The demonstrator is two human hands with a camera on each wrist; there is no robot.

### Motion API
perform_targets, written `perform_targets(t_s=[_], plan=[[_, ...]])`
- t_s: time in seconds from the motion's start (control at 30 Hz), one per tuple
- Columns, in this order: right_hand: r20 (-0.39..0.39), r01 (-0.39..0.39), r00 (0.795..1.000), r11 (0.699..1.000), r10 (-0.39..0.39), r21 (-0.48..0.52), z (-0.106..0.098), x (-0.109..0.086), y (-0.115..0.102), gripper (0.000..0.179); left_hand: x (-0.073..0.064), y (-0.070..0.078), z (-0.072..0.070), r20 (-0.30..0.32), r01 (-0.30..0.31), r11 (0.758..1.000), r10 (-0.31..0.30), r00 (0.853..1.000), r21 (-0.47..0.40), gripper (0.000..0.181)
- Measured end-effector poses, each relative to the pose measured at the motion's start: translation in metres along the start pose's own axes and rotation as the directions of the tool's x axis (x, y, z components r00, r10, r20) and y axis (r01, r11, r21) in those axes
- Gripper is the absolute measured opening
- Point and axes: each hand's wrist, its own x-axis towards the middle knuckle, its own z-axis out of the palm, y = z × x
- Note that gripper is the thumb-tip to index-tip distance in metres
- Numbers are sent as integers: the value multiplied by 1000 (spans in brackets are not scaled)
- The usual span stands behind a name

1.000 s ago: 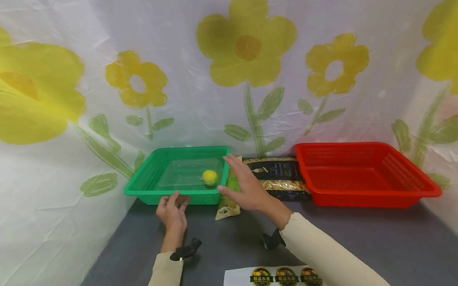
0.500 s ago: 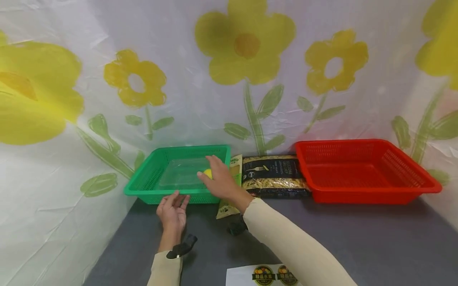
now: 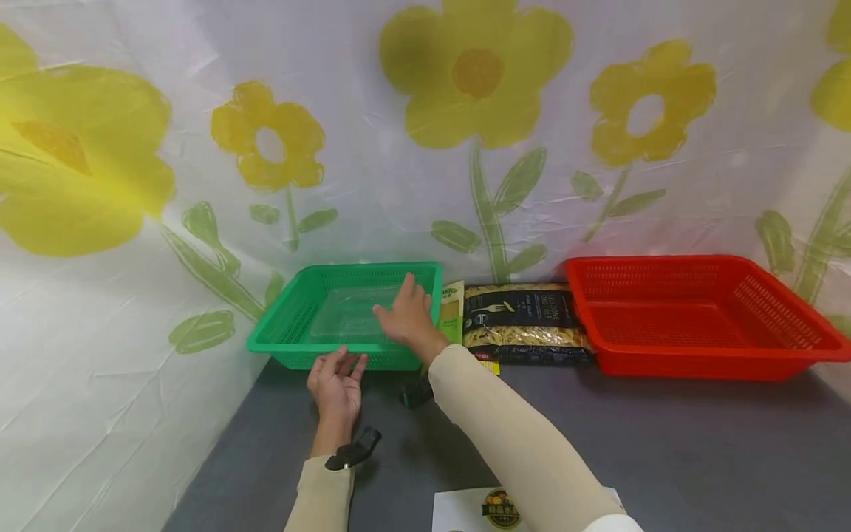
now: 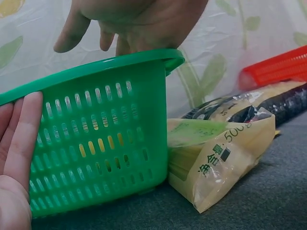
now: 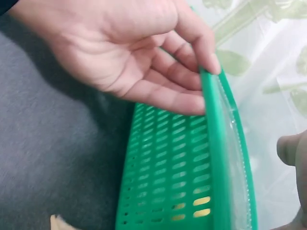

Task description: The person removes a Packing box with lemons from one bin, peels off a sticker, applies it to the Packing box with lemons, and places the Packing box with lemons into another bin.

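Note:
A green plastic basket (image 3: 292, 348) stands at the back left, with a clear plastic container (image 3: 342, 314) inside. My left hand (image 3: 337, 388) holds its front rim, thumb on top and fingers against the slotted outer wall. My right hand (image 3: 407, 314) reaches over the basket's right part, fingers spread and pointing down, thumb apart. In the left wrist view this hand shows above the rim. Low behind the slots there, yellow patches of the ball (image 4: 101, 145) show; the head view hides the ball behind my right hand.
Right of the basket lie a pale pasta packet (image 4: 230, 153) and a black-labelled pasta bag (image 3: 525, 321). Beyond them stands a red basket (image 3: 705, 356). A white sheet with round fruit labels (image 3: 459, 511) lies at the table's front edge. A flowered cloth hangs behind.
My right hand has moved left and forward from beside the green basket to over its inside, covering the yellow ball. The left hand keeps its place at the rim. The head view has shifted slightly.

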Motion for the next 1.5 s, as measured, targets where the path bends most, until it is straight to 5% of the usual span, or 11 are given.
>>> perform_targets(t_s=[0.3,0.67,1.13,1.33,1.5], plan=[[96,-180,981,978,170,107,-1,6,-9,93,2,-1,4,7,-18,1000,18,1000,1,26],[74,-173,982,984,177,-49,1,4,-10,88,3,-4,5,6,-24,999,25,1000,-30,29],[65,-146,987,988,149,-60,5,15,-2,75,2,-5,6,5,-29,1000,29,1000,-12,27],[35,-138,990,990,138,13,7,21,0,31,2,-3,5,-11,-46,999,46,999,23,26],[-15,-152,987,972,157,179,8,23,3,42,2,-3,3,-11,-47,999,48,999,23,26]])
